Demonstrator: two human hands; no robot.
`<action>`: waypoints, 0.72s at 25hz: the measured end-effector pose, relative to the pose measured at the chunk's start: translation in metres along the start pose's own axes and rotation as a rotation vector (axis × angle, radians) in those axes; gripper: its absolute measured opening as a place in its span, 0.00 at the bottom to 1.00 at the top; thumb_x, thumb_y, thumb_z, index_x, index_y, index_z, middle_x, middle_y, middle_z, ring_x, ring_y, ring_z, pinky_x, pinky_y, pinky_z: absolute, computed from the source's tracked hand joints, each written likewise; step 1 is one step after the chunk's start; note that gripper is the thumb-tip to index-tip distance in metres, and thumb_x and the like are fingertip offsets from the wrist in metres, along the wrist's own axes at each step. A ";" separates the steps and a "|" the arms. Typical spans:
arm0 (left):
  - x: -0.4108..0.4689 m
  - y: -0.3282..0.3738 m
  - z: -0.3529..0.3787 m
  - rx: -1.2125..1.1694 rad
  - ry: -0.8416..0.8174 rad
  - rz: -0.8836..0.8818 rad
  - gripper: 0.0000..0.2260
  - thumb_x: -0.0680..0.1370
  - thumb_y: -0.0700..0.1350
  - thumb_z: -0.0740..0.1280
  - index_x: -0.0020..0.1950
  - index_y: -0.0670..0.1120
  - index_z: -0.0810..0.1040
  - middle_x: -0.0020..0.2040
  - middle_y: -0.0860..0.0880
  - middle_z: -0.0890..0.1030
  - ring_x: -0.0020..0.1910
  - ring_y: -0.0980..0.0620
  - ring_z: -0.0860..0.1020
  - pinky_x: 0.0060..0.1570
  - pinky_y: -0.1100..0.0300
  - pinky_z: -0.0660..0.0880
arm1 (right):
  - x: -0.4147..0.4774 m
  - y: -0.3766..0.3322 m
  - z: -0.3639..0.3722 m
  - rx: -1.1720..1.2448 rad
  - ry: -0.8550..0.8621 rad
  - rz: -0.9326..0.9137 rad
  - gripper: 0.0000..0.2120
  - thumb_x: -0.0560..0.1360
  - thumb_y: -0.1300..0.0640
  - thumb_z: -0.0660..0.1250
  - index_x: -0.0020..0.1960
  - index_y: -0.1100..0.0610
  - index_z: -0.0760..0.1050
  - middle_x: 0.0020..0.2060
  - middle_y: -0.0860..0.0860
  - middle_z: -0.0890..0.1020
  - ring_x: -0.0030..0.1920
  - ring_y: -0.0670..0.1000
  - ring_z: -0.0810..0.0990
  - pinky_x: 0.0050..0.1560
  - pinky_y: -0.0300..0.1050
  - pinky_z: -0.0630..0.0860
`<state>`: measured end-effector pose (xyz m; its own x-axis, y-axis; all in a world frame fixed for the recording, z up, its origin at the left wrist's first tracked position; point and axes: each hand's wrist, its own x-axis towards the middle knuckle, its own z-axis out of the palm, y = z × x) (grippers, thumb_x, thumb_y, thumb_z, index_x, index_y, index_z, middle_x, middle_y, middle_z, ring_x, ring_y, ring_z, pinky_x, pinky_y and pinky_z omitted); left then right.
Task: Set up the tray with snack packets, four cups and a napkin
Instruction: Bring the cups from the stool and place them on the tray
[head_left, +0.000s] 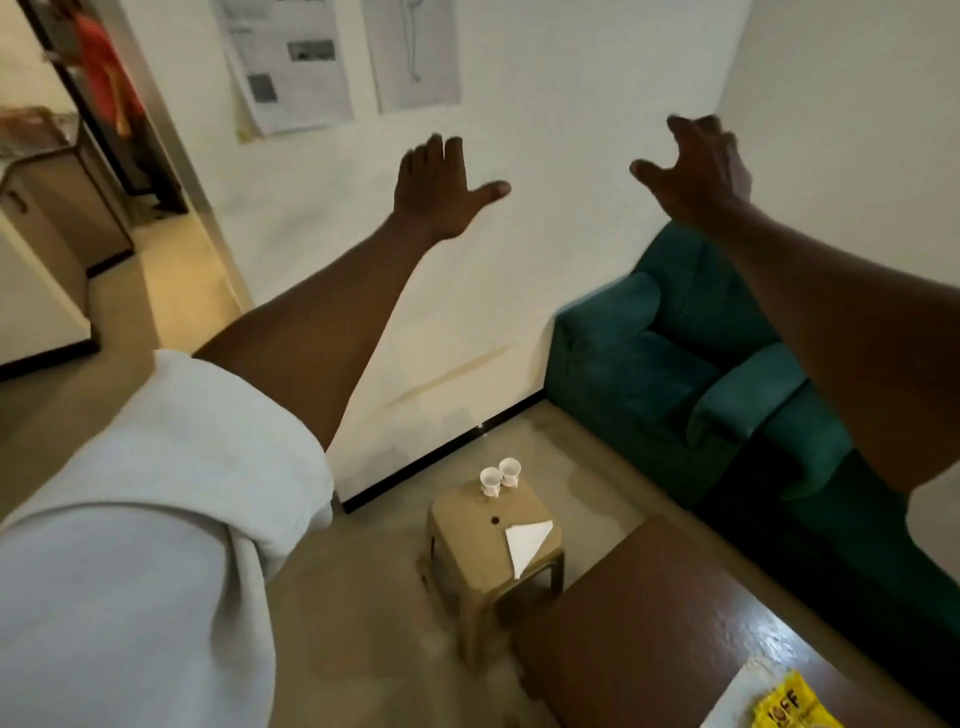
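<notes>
Head view, looking down past two raised arms. Far left: an open doorway with someone in red standing beyond it, blurred. Next, a white sleeve rolled at the elbow, then printed papers pinned to the wall.

Left hand up in front of the wall, fingers straight and close together, thumb spread wide, holding nothing. Far below it, on a small tan stool: two white cups side by side at the far edge, touching or nearly so, and a folded white napkin at the near right corner, well apart from the cups.

Right of the stool, a brown table, mostly bare where visible. Above, right hand raised too, fingers loosely curled and spread, gripping nothing. Behind and below it, a green sofa along the wall. At the bottom right edge, on the table, a yellow snack packet lying on a white surface, possibly the tray, too little in frame to tell.

By the look of it, barely begun: at most one packet in place. Cups and napkin not yet brought across, and only two of the four cups in sight.
</notes>
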<state>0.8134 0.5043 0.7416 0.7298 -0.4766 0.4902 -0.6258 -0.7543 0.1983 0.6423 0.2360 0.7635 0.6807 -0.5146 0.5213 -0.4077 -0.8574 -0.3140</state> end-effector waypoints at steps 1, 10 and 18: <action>0.003 -0.014 0.008 -0.002 0.005 -0.016 0.45 0.76 0.74 0.59 0.78 0.40 0.63 0.75 0.38 0.69 0.74 0.37 0.68 0.77 0.46 0.62 | 0.006 -0.009 0.015 0.010 -0.010 -0.009 0.35 0.76 0.35 0.64 0.77 0.51 0.65 0.75 0.56 0.69 0.73 0.63 0.68 0.64 0.64 0.72; 0.026 -0.092 0.173 -0.043 -0.183 -0.166 0.42 0.77 0.71 0.61 0.76 0.39 0.65 0.73 0.39 0.71 0.73 0.39 0.70 0.75 0.48 0.63 | 0.043 -0.012 0.227 0.104 -0.260 -0.001 0.35 0.77 0.36 0.65 0.79 0.52 0.64 0.76 0.56 0.68 0.74 0.62 0.68 0.64 0.63 0.72; -0.050 -0.102 0.420 -0.173 -0.566 -0.357 0.34 0.79 0.60 0.68 0.75 0.40 0.65 0.71 0.39 0.70 0.68 0.36 0.72 0.65 0.45 0.72 | -0.037 0.053 0.471 0.090 -0.818 -0.004 0.36 0.77 0.48 0.73 0.81 0.54 0.64 0.76 0.58 0.70 0.75 0.61 0.70 0.74 0.58 0.70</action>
<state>0.9561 0.4156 0.3399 0.9014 -0.4100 -0.1393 -0.3210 -0.8485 0.4206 0.8820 0.2101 0.3538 0.9245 -0.3186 -0.2093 -0.3779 -0.8380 -0.3936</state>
